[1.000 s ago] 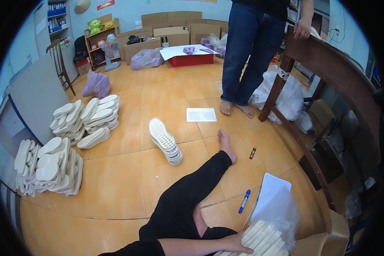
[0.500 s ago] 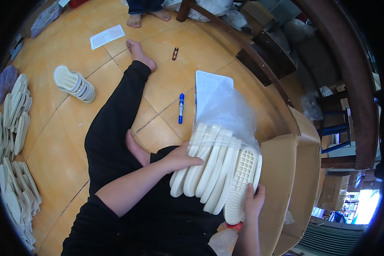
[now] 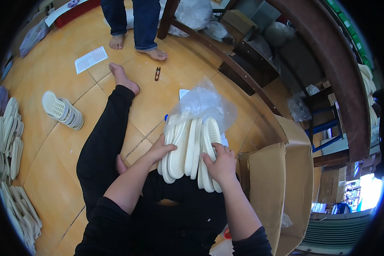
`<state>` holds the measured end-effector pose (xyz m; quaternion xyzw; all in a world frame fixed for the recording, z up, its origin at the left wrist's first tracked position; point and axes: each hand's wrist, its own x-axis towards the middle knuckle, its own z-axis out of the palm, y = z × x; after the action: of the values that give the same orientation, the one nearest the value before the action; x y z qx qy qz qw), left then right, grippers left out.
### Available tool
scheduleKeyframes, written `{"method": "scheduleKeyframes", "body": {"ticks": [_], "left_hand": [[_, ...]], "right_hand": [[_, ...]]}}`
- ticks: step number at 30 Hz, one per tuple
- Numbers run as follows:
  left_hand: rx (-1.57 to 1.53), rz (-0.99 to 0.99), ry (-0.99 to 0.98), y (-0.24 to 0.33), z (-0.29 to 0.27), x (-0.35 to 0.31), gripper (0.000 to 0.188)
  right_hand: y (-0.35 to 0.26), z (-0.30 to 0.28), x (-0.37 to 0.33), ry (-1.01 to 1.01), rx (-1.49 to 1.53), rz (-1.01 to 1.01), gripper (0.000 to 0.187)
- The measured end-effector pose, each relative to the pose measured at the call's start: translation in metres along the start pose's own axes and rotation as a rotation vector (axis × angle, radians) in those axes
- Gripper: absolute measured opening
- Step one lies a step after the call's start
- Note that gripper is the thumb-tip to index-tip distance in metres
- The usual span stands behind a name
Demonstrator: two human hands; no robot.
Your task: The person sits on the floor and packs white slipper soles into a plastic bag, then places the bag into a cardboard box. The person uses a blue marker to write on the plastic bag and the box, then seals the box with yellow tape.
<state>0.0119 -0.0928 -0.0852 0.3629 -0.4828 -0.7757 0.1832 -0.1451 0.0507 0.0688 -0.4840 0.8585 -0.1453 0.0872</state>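
Observation:
A row of white shoe soles stands on edge above my lap, some showing their textured faces. A clear plastic bag covers their far ends, while the near ends stick out of it. My left hand grips the leftmost soles from the side, thumb lying across their edges. At the opposite end, my right hand clasps the rightmost soles with its fingers curled over them. Beneath the bag, a sheet of paper is mostly hidden. Only a bit of a blue marker shows beside the bag.
An open cardboard box stands at my right. More soles are piled along the left, with a small stack nearer my leg. Thread snips and a printed sheet lie ahead. Another person's feet stand beyond.
The soles and bag have shifted left, with both hands on them. My right hand has moved up from the near end onto the soles' right side. The other person's legs show more.

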Motion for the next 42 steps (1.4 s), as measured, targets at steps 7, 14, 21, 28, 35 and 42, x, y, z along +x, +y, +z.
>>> {"method": "scheduleKeyframes", "body": {"ticks": [7, 14, 21, 28, 35, 42], "left_hand": [[0.679, -0.036, 0.223, 0.000, -0.004, -0.013, 0.094], [0.752, -0.045, 0.217, -0.003, -0.018, -0.016, 0.074], [0.885, 0.309, 0.392, -0.007, -0.010, -0.027, 0.060], [0.895, 0.113, 0.227, 0.057, 0.043, -0.013, 0.061], [0.767, -0.249, 0.035, 0.069, 0.074, 0.001, 0.115], [0.074, 0.038, 0.075, 0.057, 0.026, -0.037, 0.103]], "right_hand": [[0.033, -0.014, 0.002, -0.098, 1.017, 0.226, 0.027], [0.062, 0.010, -0.002, 0.042, 1.238, 0.513, 0.044], [0.073, 0.058, -0.002, -0.186, 1.410, 0.683, 0.053], [0.079, 0.068, 0.016, -0.261, 1.357, 0.644, 0.074], [0.078, 0.082, 0.027, -0.502, 1.725, 0.758, 0.083], [0.005, 0.063, 0.008, -0.157, 1.444, 0.307, 0.098]]}}
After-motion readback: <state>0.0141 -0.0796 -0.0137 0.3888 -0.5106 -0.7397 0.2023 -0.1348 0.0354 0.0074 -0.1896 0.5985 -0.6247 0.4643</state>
